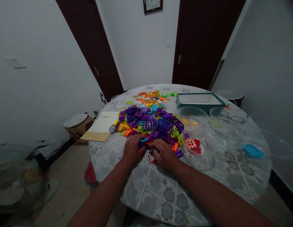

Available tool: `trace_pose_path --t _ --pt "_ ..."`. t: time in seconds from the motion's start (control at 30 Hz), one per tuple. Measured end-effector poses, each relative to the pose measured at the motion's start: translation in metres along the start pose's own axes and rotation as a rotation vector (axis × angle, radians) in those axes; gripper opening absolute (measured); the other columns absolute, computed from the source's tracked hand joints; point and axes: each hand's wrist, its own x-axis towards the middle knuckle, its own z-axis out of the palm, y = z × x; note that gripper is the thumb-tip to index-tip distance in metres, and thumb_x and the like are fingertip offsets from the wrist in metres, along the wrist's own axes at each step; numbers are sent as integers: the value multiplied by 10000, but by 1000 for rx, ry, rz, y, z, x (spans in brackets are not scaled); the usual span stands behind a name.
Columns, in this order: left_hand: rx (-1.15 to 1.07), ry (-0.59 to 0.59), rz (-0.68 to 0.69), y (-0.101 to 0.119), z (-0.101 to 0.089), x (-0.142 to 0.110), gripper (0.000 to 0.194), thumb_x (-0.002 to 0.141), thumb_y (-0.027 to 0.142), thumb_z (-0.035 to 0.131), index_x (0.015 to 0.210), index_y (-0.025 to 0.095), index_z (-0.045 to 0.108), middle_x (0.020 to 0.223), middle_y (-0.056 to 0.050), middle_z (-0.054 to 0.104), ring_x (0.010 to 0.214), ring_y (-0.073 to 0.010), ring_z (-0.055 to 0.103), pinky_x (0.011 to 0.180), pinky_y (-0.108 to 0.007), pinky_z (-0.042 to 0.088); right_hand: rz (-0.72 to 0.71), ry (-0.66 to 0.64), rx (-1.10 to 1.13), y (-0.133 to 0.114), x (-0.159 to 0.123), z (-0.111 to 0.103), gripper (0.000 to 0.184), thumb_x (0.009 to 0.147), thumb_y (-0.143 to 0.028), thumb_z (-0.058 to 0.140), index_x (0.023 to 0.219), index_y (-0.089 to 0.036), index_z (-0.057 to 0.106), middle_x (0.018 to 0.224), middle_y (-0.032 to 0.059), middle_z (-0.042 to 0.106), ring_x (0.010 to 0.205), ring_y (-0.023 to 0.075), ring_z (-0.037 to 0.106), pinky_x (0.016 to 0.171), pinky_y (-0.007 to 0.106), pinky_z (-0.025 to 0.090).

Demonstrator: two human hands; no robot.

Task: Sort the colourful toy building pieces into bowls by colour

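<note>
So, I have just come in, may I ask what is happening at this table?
A person is working with both hands, left and right, at the near edge of a big pile of colourful plastic pieces. To the right, red pieces and blue pieces lie apart, among clear tubs. An open green box stands behind.

Both hands [148, 151] meet, fingers curled, forearms reaching forward.

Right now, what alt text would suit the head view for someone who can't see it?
A person's left hand and right hand handle small plastic pieces at the near edge of a mostly purple pile on a cloth-covered table. Clear tubs, a green-rimmed box and glasses lie to the right.
</note>
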Motion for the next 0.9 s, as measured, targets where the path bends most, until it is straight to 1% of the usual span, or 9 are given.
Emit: trace_pose_path --t 0.2,0.4,0.63,0.8,0.9 --pt "-7 2 31 -3 1 1 264 876 213 750 1133 203 693 1120 -102 749 1031 -286 673 920 -423 509 -5 -10 -10 1 0 1 348 892 14 553 1115 -200 713 1078 81 746 1039 249 660 966 416 537" --pt "-22 13 82 -8 3 0 317 890 286 791 1181 207 693 1152 -112 746 1050 -295 677 920 -425 510 -33 8 -17 2 0 3 367 874 25 556 1120 -202 705 1096 82 748 1045 246 660 979 415 543" --pt "-11 31 81 -5 1 0 317 868 218 770 1176 206 695 1127 -106 746 1041 -294 682 915 -424 526 -14 2 -31 3 -1 5 340 880 9 568 1109 -200 708 1096 84 750 1052 251 660 979 417 538" --pt "19 51 82 -7 4 -1 305 889 241 766 1183 218 691 1132 -105 749 1053 -297 685 929 -434 531 10 -18 -38 3 0 6 359 860 20 574 1110 -196 714 1114 85 739 1076 251 649 996 408 532" --pt "28 53 85 -9 4 -1 314 888 238 764 1192 221 685 1137 -106 747 1067 -298 686 940 -438 538 24 -31 -56 2 1 5 337 857 22 577 1081 -187 718 1063 84 728 1041 250 645 974 401 534"
